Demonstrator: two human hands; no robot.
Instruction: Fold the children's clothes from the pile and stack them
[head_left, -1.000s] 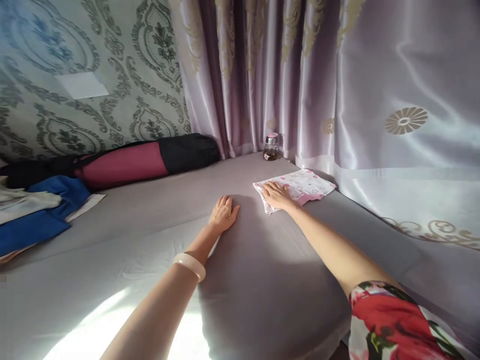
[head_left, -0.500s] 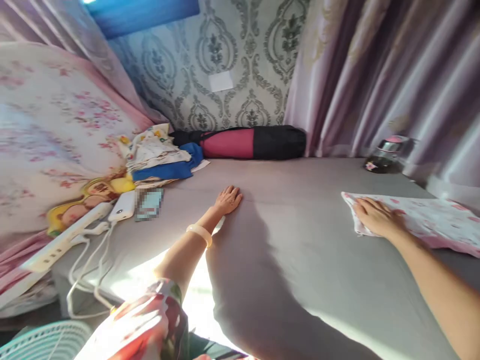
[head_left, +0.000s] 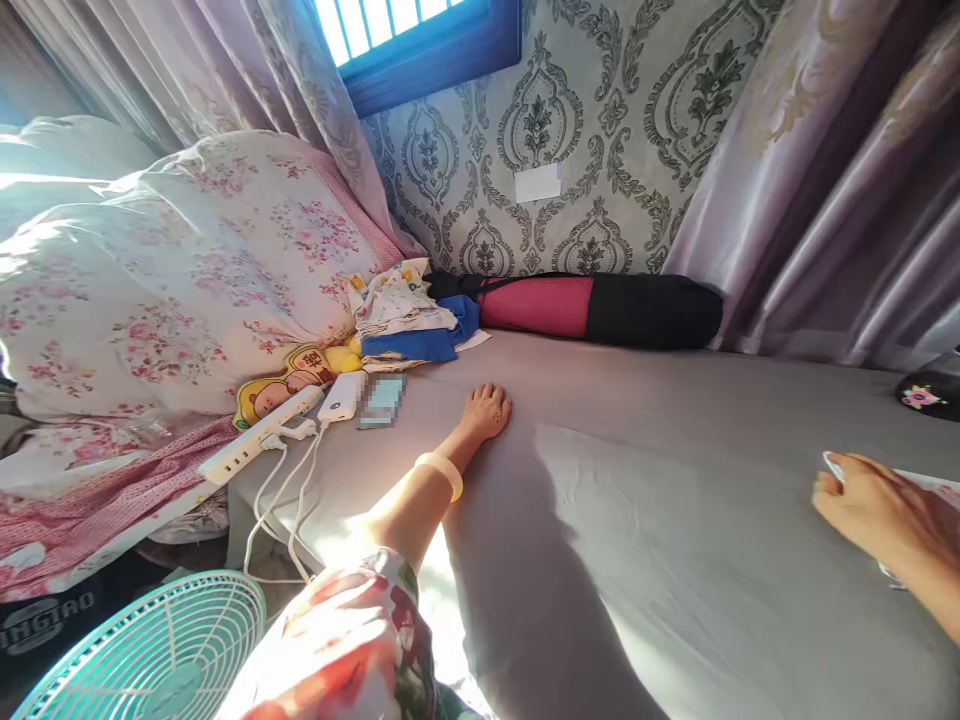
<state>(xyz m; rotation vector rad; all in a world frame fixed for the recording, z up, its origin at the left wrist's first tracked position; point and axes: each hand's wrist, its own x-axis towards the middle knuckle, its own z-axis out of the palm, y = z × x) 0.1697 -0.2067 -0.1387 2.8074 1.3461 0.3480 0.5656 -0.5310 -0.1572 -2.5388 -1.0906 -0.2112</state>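
1 folded cloth, white with pink print, lies at the far right edge of the gray bed sheet; only a sliver shows, the rest is cut off by the frame. The right hand lies on it, fingers loosely curled and pressing its near corner, nothing pinched as far as I can tell. Likely light, soft and floppy, so it would sag if lifted by 1 corner; best taken at a folded edge with a flat palm under it. Not fragile, and not slippery on the sheet.

The left hand rests flat on the sheet mid-bed, fingers spread, holding nothing. 1 pale bangle sits on that wrist.

Far left of the hand: 1 blurred phone, 1 white power bank, 1 white power strip with cables hanging off the bed edge. Behind them 1 small pile of clothes, blue piece on top. Along the far wall 1 rolled mat, pink and black. 1 large floral pillow at left. 1 teal fan near left, below the bed. 1 dark jar at far right, partly cut off.
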